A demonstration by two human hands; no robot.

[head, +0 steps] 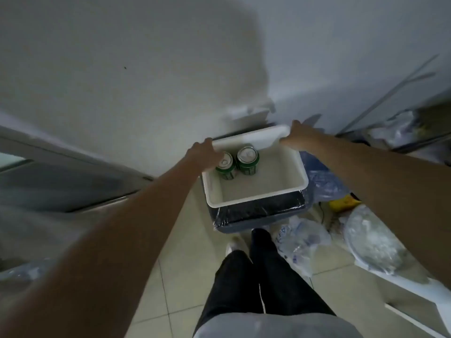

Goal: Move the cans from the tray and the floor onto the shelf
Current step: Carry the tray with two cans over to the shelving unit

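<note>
Left hand point(203, 152) and right hand point(296, 136) clamped on far corners of white tray point(256, 198); two green cans point(247, 159) upright inside, touching.

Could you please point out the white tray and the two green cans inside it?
white tray point(256, 200), head view, on its near rim.
left green can point(225, 164), head view, on its silver top.
right green can point(247, 154), head view, on its silver top.

Head view, steeply down, close
</note>
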